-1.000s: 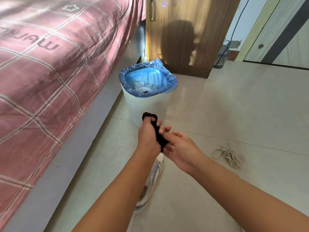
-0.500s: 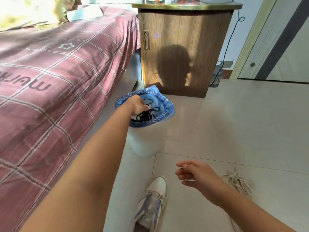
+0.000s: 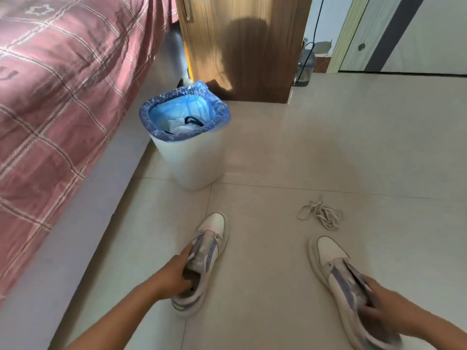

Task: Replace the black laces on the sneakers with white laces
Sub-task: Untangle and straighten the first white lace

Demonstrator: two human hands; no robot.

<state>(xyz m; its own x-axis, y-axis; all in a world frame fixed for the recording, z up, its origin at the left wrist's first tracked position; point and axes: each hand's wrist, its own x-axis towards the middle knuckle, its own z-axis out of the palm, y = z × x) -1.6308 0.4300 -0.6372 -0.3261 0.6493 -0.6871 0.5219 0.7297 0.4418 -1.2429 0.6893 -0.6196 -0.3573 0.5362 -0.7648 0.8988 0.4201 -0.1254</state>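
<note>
Sneakers lying unlaced on floor: left hand (image 3: 177,274) gripping left sneaker (image 3: 204,258) at its collar, right hand (image 3: 386,304) gripping right sneaker (image 3: 336,271). White laces (image 3: 321,214) lying at 12 o'clock from right sneaker, untouched. Black laces (image 3: 193,121) in bin (image 3: 192,160). Bedsheet (image 3: 50,72) lettering unreadable.

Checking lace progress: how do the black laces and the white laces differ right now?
The black laces lie inside the bin on its rubbish; the white laces lie on the floor tiles. Black is partly hidden; white shows whole, loosely tangled. Neither is threaded or held.
</note>
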